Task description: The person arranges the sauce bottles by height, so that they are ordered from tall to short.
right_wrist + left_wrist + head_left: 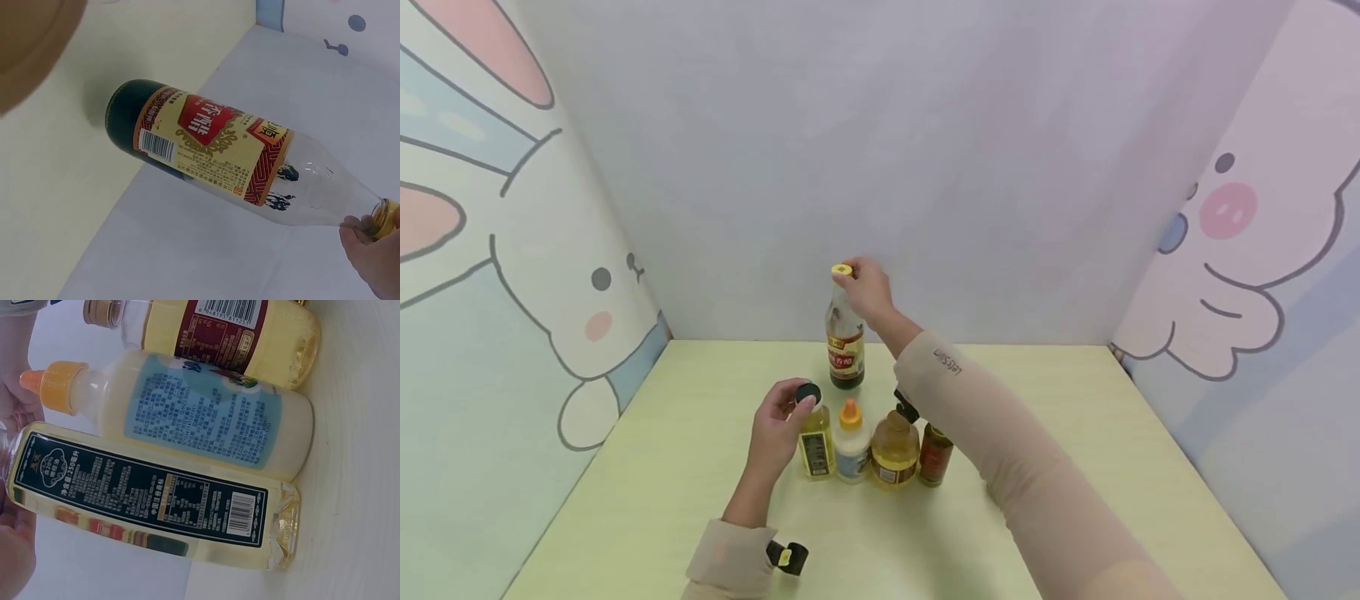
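My right hand (868, 290) pinches the yellow cap of a tall vinegar bottle (846, 350) near the back wall. The vinegar bottle (206, 134) has a red and cream label and dark liquid low inside; whether its base touches the table I cannot tell. Nearer the front, my left hand (775, 429) has fingers and thumb round the dark cap of a square oil bottle (817, 446). That oil bottle (144, 494) stands upright, its dark label full of small print. Right beside it is a white squeeze bottle (852, 454) with an orange nozzle cap.
A round bottle of yellow liquid (895, 457) and a small dark bottle with a red label (936, 457) continue the row to the right. My right forearm passes over the small bottle's top. Walls with cartoon animals flank the pale table (715, 375); a plain wall (1000, 250) rises behind.
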Available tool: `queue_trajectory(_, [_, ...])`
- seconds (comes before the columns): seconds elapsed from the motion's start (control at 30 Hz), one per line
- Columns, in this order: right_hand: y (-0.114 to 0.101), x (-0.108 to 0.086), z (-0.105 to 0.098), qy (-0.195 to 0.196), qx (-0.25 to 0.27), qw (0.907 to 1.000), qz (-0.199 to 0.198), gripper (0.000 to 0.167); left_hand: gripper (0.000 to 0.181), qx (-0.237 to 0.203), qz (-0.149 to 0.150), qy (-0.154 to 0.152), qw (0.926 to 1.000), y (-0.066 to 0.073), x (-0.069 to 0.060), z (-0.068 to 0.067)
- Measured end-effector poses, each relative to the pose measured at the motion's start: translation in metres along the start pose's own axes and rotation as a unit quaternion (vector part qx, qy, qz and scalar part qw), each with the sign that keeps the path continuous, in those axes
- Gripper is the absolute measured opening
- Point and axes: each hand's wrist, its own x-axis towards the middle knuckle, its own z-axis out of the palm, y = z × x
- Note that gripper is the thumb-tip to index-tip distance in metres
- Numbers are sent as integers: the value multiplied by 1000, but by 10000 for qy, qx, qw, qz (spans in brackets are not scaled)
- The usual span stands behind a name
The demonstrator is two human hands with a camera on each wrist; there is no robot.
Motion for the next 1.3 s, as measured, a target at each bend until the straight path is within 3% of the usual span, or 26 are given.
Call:
queue_trajectory(0.17, [4, 1, 7, -23, 116, 9999, 32, 32, 25, 44, -115, 25, 9999, -1, -2, -1])
queue_trajectory(0.4, [12, 7, 10, 69, 154, 9999, -11, 31, 26, -47, -21, -49, 10000, 1, 1, 3])
queue_trajectory(0.67, [21, 9, 17, -120, 213, 9997, 70, 31, 26, 30, -88, -39, 9999, -1, -2, 3])
queue_trajectory(1.3, [18, 17, 17, -227, -11, 9997, 122, 32, 26, -49, -126, -46, 9999, -1, 0, 5])
